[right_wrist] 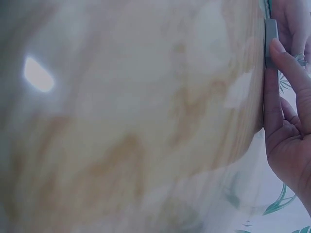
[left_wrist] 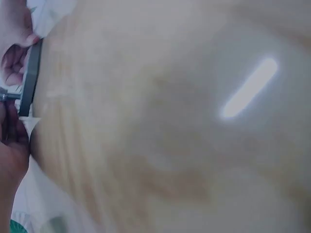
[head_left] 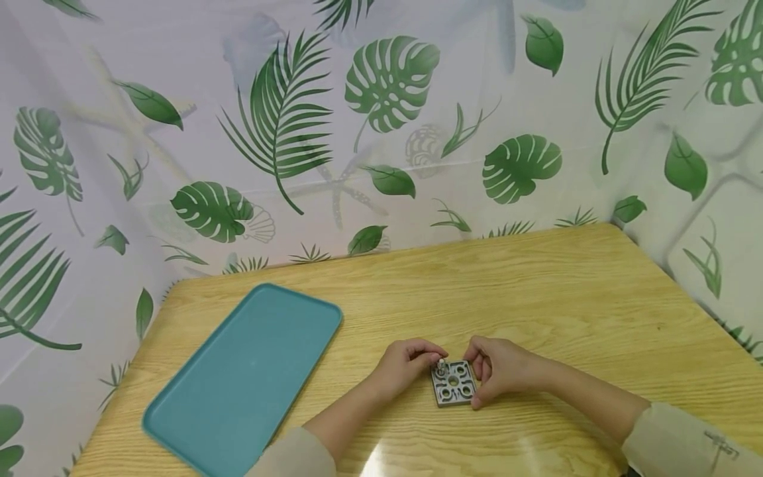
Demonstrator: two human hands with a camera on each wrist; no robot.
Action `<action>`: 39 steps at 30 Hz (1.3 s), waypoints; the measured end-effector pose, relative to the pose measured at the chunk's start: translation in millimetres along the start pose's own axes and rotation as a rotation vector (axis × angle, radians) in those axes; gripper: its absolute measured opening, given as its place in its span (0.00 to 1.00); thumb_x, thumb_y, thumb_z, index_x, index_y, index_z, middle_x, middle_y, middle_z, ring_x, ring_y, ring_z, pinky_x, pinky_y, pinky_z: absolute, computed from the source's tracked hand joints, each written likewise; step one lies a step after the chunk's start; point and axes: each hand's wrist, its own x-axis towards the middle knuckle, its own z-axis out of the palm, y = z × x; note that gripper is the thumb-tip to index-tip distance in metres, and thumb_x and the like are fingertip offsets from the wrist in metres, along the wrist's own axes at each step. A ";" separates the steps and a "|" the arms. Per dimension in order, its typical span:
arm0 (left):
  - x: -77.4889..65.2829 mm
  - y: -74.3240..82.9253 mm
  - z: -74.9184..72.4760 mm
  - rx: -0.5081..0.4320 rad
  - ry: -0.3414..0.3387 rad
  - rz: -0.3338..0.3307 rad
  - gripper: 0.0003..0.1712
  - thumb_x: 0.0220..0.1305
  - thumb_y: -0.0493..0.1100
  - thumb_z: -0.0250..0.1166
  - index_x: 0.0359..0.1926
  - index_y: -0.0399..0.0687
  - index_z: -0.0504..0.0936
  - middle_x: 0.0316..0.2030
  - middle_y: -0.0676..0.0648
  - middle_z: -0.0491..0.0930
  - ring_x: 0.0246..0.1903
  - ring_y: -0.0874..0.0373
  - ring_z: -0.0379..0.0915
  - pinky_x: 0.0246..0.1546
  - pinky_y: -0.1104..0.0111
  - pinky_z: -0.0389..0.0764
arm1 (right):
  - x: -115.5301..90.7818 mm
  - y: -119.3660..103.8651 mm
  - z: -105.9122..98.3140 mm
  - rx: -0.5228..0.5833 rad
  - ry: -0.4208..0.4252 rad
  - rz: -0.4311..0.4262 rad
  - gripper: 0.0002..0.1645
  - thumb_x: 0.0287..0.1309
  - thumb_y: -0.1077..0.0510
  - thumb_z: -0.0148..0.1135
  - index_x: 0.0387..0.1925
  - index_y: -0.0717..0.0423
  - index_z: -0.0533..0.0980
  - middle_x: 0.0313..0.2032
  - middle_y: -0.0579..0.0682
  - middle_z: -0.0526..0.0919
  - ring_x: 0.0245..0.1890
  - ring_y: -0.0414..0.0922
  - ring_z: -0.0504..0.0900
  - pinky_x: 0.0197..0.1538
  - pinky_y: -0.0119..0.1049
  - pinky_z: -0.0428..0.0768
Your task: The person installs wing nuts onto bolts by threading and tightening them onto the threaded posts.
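A square grey metal plate (head_left: pixel 453 392) with several round holes lies on the wooden table. At its far left corner a small shiny bolt-like metal piece (head_left: pixel 442 366) stands upright; the left wrist view shows this piece (left_wrist: pixel 10 96) sticking out from the plate's face. My left hand (head_left: pixel 408 366) pinches the metal piece between thumb and fingers. From the other side my right hand (head_left: pixel 501 368) grips the plate's right edge, thumb at the near corner and fingers at the far one. In the right wrist view, a thumb lies against the plate's side (right_wrist: pixel 271 30).
A teal rectangular tray (head_left: pixel 250 371) lies on the left part of the wooden table (head_left: pixel 536 285). Behind the table and along both sides hangs a white cloth (head_left: pixel 334 146) printed with green leaves.
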 end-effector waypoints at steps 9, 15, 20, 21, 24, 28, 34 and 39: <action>9.0 -1.8 -8.1 -0.052 -0.096 -0.035 0.14 0.70 0.41 0.54 0.47 0.40 0.82 0.44 0.45 0.82 0.46 0.63 0.75 0.49 0.75 0.74 | 0.6 1.1 0.2 0.013 0.001 -0.007 0.34 0.34 0.57 0.80 0.42 0.64 0.69 0.27 0.48 0.76 0.24 0.36 0.75 0.28 0.27 0.76; -10.4 1.5 9.2 -0.079 0.230 -0.108 0.17 0.63 0.49 0.64 0.44 0.40 0.80 0.37 0.47 0.80 0.37 0.62 0.73 0.39 0.73 0.75 | 0.9 0.7 0.5 0.022 0.004 0.006 0.35 0.33 0.58 0.80 0.43 0.65 0.69 0.27 0.49 0.75 0.24 0.37 0.74 0.28 0.27 0.75; -21.6 6.1 25.6 -0.033 0.304 -0.162 0.20 0.54 0.51 0.71 0.42 0.44 0.78 0.35 0.52 0.77 0.35 0.63 0.70 0.37 0.74 0.73 | 0.1 -0.1 -0.5 0.023 0.008 0.011 0.34 0.33 0.59 0.80 0.42 0.64 0.69 0.27 0.49 0.76 0.25 0.37 0.74 0.27 0.26 0.75; -22.4 6.8 27.7 -0.035 0.309 -0.159 0.19 0.54 0.50 0.71 0.42 0.44 0.79 0.35 0.52 0.77 0.35 0.63 0.70 0.36 0.74 0.73 | 0.0 0.1 -0.6 0.025 0.006 0.011 0.34 0.33 0.59 0.80 0.42 0.64 0.69 0.27 0.49 0.76 0.25 0.37 0.74 0.28 0.26 0.75; -24.0 7.1 30.9 -0.051 0.318 -0.124 0.14 0.58 0.47 0.68 0.40 0.43 0.79 0.34 0.52 0.78 0.33 0.64 0.70 0.35 0.76 0.73 | 0.1 1.5 -0.4 0.028 0.002 0.007 0.34 0.34 0.59 0.79 0.43 0.65 0.69 0.27 0.49 0.76 0.25 0.37 0.74 0.28 0.26 0.75; -24.3 4.7 26.2 -0.024 0.274 -0.068 0.10 0.64 0.44 0.62 0.41 0.42 0.80 0.37 0.52 0.80 0.36 0.65 0.71 0.37 0.76 0.74 | 0.5 3.7 -0.2 0.034 -0.004 0.000 0.35 0.35 0.58 0.79 0.43 0.65 0.69 0.27 0.49 0.76 0.25 0.36 0.74 0.28 0.27 0.75; -13.2 2.1 6.8 0.051 0.111 -0.009 0.10 0.68 0.42 0.55 0.44 0.45 0.81 0.42 0.51 0.82 0.46 0.62 0.75 0.47 0.74 0.75 | 0.4 3.8 -0.5 0.045 -0.011 -0.002 0.35 0.35 0.57 0.80 0.43 0.65 0.69 0.27 0.49 0.76 0.24 0.36 0.74 0.28 0.27 0.75; 1.9 7.3 -5.1 0.096 -0.055 -0.031 0.11 0.69 0.41 0.54 0.44 0.47 0.82 0.42 0.52 0.81 0.43 0.64 0.74 0.46 0.74 0.74 | 0.0 3.0 -0.5 0.037 -0.010 0.000 0.34 0.35 0.57 0.79 0.43 0.64 0.69 0.27 0.48 0.76 0.24 0.37 0.74 0.28 0.27 0.75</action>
